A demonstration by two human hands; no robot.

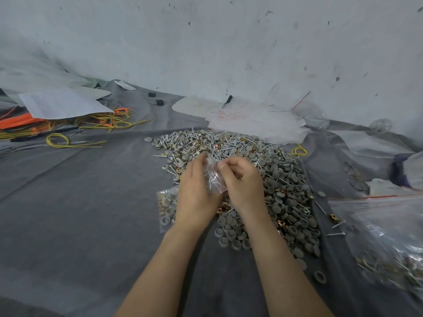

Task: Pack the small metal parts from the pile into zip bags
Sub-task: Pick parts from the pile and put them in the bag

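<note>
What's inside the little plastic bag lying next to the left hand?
Grey round caps and small brass pieces show through the filled bag. Its right edge is hidden under the left hand.

I see matt grey cloth [80,202], shiny metal screws and matt grey caps in the pile [251,156], glossy clear plastic zip bag [214,179].

**Both hands, one bag**

Your left hand [194,191] and right hand [242,179] hold a small clear zip bag [214,179] over the pile [274,179] of screws and grey caps. A filled bag [166,207] lies just left on the grey cloth [80,202].
</note>
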